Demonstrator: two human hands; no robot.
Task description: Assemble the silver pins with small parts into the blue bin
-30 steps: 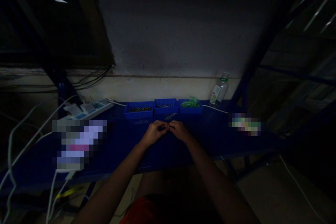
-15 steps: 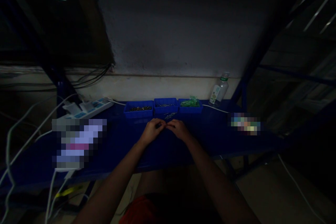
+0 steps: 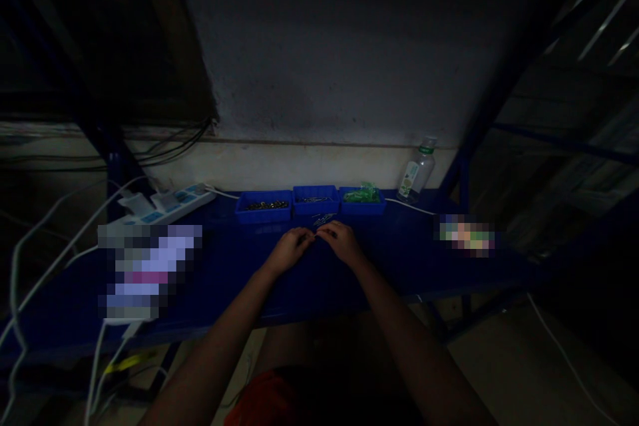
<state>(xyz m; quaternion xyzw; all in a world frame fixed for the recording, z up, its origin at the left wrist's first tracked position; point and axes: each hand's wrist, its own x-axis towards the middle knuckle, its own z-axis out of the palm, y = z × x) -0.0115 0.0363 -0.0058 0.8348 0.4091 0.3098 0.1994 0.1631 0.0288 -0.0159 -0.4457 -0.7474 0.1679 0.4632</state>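
Note:
My left hand [image 3: 292,247] and my right hand [image 3: 341,239] meet fingertip to fingertip just above the blue table. The fingers of both are pinched together around something too small and dark to make out. Right beyond the fingertips lies a small pile of thin metal pins [image 3: 324,218]. Behind it stand three blue bins in a row: the left bin [image 3: 264,216] has small brass-coloured parts, the middle bin [image 3: 315,206] has thin metal pieces, and the right bin [image 3: 363,209] has green plastic pieces [image 3: 361,196].
A clear plastic bottle [image 3: 417,172] stands at the back right. To the left lie a white power strip [image 3: 170,212] with plugs and cables, and a blurred-out device [image 3: 154,273]. Another blurred item [image 3: 466,235] lies at the right. The wall [image 3: 319,163] rises behind the bins.
My right hand has shifted slightly up and away from me, and its fingers have closed nearer to the left fingertips. The gap inside my left hand's fingers has narrowed. Bins and pile are unchanged.

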